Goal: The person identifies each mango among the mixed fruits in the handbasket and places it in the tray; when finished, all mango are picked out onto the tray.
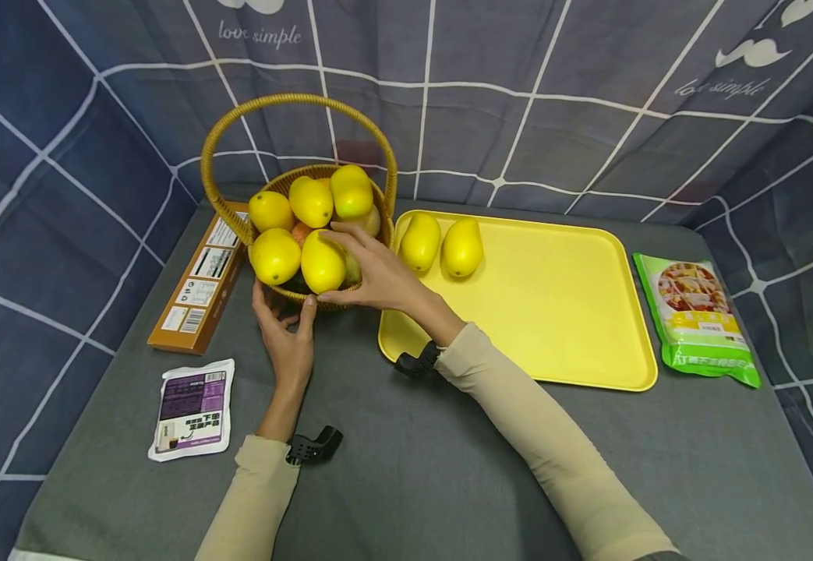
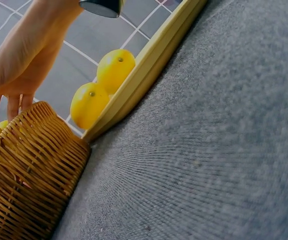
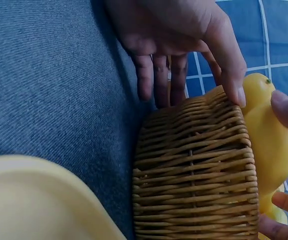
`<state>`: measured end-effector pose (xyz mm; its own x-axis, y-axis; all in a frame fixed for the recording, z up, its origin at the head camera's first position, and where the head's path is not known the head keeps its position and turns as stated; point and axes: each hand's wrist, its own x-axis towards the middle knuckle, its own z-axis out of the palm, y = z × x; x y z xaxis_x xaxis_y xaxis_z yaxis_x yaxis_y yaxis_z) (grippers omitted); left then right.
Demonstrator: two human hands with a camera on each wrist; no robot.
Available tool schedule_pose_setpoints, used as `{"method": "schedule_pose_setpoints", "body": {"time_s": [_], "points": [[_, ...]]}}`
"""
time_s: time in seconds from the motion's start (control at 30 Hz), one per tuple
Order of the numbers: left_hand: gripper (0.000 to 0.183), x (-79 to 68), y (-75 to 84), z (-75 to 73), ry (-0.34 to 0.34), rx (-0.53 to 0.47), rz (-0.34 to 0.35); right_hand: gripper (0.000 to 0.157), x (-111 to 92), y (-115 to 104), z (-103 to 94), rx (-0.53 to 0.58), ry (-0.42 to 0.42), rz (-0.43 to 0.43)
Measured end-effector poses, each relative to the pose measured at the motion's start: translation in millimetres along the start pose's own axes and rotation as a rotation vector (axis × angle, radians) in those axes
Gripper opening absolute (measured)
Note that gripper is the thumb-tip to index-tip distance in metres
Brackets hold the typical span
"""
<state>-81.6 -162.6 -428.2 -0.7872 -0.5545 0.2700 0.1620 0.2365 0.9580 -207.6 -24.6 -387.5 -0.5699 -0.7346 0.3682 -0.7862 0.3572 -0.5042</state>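
A wicker basket with a tall handle holds several yellow mangoes and other fruit deeper down. My left hand holds the basket's near side, its thumb at the rim and its fingers along the outer wall, as the right wrist view shows. My right hand reaches over the rim from the right and grips a mango at the front of the pile, thumb on the near side, fingers over the top. Two more mangoes lie side by side on the yellow tray, at its left end.
An orange-brown box with white labels lies left of the basket. Nearer is a white and purple pouch. A green food packet sits right of the tray. Checked cloth hangs behind the grey table.
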Motion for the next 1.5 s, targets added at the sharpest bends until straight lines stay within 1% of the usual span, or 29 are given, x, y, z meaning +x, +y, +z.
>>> {"method": "schedule_pose_setpoints", "body": {"time_s": [0.1,0.2,0.43,0.67,0.8,0.93,1.03,1.23,1.37,1.5], "points": [[0.076,-0.3,1.2,0.3,0.000,0.007,0.002,0.090,2,-1,3.1,0.003,-0.025,0.003],[0.076,0.0,1.7,0.1,-0.004,0.006,0.005,0.090,3,-1,5.1,0.004,-0.031,0.001],[0.077,-0.2,2.4,-0.4,-0.011,0.005,-0.003,0.088,5,-2,2.5,0.012,-0.072,0.033],[0.077,-1.6,2.3,-0.9,-0.008,0.014,-0.023,0.088,4,-5,-0.7,0.037,-0.079,0.056],[0.077,-2.1,2.4,-0.8,-0.005,0.009,-0.026,0.088,2,-7,-3.6,0.073,-0.064,0.047],[0.077,-1.5,2.4,-0.5,-0.009,0.004,-0.022,0.088,-2,-8,-7.6,0.095,-0.025,0.025],[0.077,-0.8,2.2,-0.4,-0.007,0.005,-0.014,0.088,-5,-9,-10.4,0.100,-0.001,0.008],[0.077,-0.9,1.5,-0.3,-0.007,0.009,-0.007,0.088,-12,-7,-14.8,0.090,0.016,-0.020],[0.077,-1.4,1.5,-0.5,-0.009,0.003,-0.007,0.089,-19,-7,-19.8,0.074,0.030,-0.021],[0.077,-1.6,1.7,-0.5,-0.011,-0.008,-0.009,0.089,-27,-6,-26.2,0.082,0.041,0.002]]}}
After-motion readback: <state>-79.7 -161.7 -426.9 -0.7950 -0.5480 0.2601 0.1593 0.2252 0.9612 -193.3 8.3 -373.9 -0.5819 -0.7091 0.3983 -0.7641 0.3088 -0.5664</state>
